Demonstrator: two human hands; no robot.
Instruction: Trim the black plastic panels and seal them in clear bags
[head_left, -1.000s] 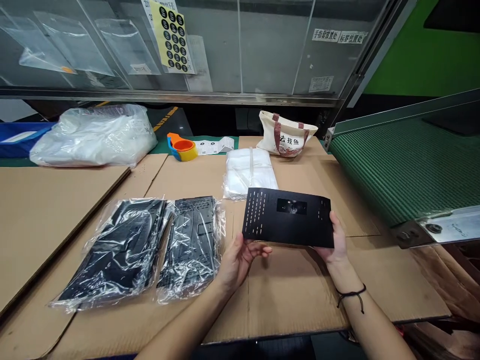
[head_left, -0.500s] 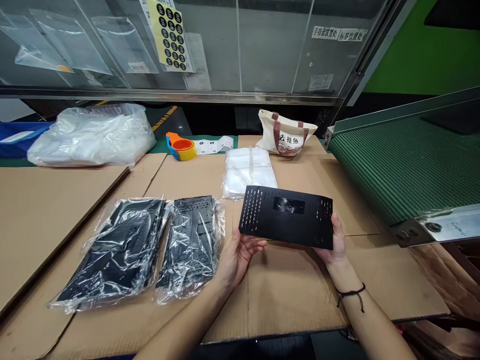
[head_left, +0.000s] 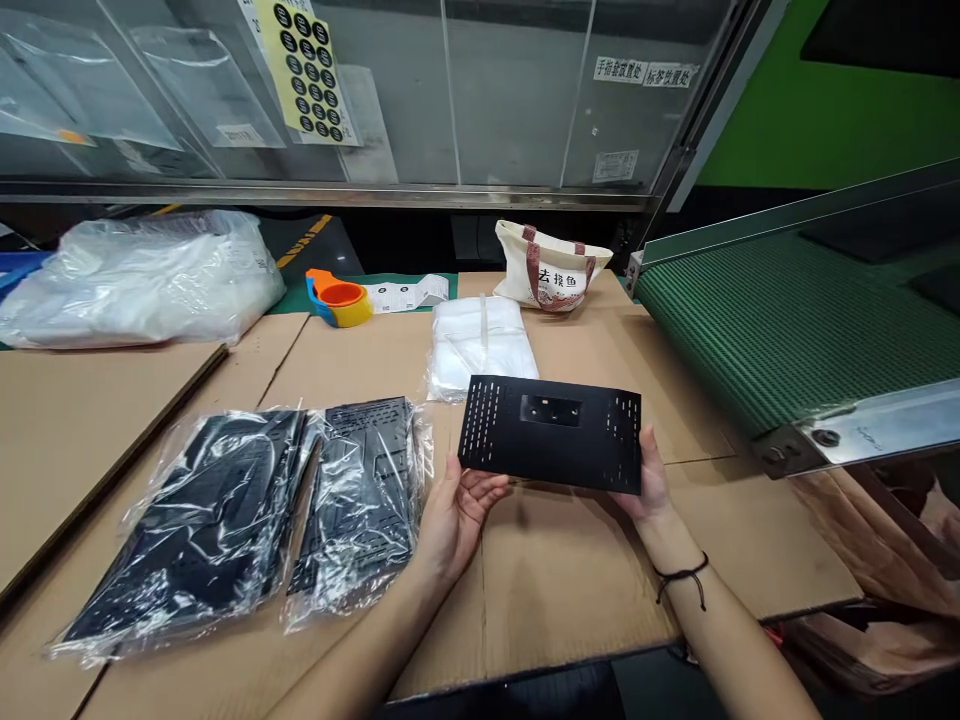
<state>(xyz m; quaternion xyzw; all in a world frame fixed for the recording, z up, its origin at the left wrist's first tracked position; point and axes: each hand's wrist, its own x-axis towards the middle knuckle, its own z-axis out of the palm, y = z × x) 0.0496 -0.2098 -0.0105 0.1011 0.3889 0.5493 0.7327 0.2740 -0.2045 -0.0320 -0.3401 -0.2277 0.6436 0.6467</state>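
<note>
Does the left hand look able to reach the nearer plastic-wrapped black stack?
Probably yes: the wrapped stack lies just beside the left hand, with nothing seen between them. That hand holds a corner of the black panel, so it would likely need to let go first.

Light fairly even, mid-bright, apparently from overhead; source out of frame. Panel matte, faint gleam in its window. Soft shadow on desk below panel. Left of panel: bags streaked with hard white glare. Beyond panel: partition dull grey, deep dark beneath it; large print on labels legible, fine print lost. Right of panel: belt stretched by wide-angle toward frame edge. Panel edges crisp.
</note>
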